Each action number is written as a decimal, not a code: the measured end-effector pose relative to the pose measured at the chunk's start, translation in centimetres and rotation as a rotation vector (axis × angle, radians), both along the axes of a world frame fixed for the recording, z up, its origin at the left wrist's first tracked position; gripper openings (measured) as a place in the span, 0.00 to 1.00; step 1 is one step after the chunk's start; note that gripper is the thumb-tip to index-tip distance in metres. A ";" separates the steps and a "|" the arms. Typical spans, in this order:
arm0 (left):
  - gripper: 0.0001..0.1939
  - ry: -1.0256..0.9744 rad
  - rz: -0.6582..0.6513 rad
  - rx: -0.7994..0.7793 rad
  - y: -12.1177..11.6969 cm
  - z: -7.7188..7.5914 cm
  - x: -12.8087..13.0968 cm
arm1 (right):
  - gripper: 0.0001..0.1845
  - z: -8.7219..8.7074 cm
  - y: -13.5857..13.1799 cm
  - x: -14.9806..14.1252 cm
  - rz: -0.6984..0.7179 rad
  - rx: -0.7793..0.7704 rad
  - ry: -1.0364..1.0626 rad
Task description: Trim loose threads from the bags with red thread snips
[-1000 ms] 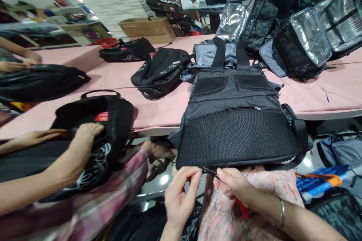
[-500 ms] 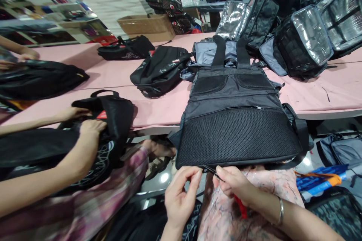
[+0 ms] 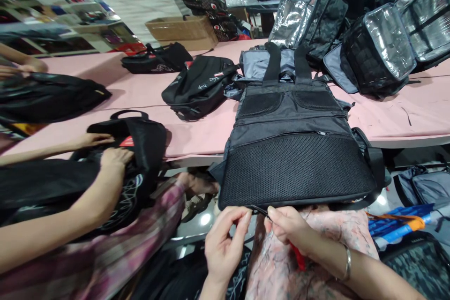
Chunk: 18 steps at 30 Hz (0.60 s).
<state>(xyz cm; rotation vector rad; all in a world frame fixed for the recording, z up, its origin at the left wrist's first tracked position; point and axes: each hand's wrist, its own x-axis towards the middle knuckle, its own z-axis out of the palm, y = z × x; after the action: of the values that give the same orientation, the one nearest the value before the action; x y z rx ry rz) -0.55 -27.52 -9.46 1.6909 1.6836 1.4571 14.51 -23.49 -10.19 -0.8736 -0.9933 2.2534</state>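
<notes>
Backpack (image 3: pixel 295 168) in black and dark grey lies with its back panel up, its far part on the pink-covered table (image 3: pixel 200 143) and its near end out past the table edge, above the floral cloth (image 3: pixel 337 229). Black mesh fills the broad lower panel; above it run a slanting zip with a silvery puller (image 3: pixel 322 133), a plain band and two smaller mesh pads. Two wide shoulder straps (image 3: pixel 273 63) stretch away from its far end.

At the near edge, the left hand (image 3: pixel 225 239) has thumb and forefinger tips together at one end of a thin black strip (image 3: pixel 259 209). The right hand (image 3: pixel 290 229) clamps the other end between thumb and fingers; something red (image 3: pixel 298 258) shows beneath it.

Compared with a second ago, the backpack and both hands are nearly unchanged, but a co-worker's farther hand (image 3: pixel 98 139) has moved up to the opening of a black bag (image 3: pixel 149 150).
</notes>
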 end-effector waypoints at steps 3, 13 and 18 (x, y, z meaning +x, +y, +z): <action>0.03 -0.071 0.036 0.048 -0.1 -0.3 0.1 | 0.30 -0.1 0.0 -0.1 -0.005 0.003 -0.020; 0.07 -0.418 0.445 -0.008 -2.9 -2.7 0.8 | 0.30 -1.1 -0.8 -0.4 0.122 0.005 -0.035; 0.09 -0.369 0.424 -0.001 -2.7 -2.0 1.4 | 0.30 -2.1 -0.5 -1.4 0.129 0.027 -0.030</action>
<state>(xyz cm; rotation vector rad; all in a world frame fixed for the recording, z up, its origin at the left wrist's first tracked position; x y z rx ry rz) 0.81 -30.27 -11.47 1.0094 1.8892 1.8157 13.07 -23.98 -12.32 -0.8562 -1.1205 2.3334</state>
